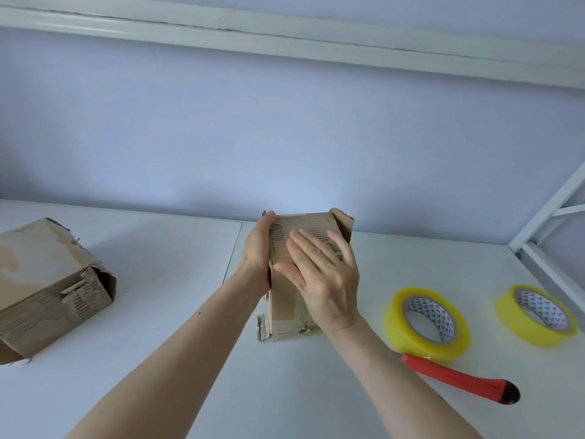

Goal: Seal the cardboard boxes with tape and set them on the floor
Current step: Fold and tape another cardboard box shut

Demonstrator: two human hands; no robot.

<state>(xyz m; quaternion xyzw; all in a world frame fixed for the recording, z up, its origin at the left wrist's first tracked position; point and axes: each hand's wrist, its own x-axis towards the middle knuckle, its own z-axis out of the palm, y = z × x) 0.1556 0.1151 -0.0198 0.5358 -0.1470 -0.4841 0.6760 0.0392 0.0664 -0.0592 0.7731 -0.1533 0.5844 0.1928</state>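
Right hand (323, 280) is lying flat on the middle cardboard box (286, 299), fingers (311, 248) straight and slightly spread. Left hand (258, 248) is pressing its side, fingers together. Second box (47, 280) is sitting at 9 o'clock, contents hidden. Two yellow tape rolls (427, 323) (536, 315) and one red cutter (459, 377) are lying on the counter (174, 312) at 3 o'clock.
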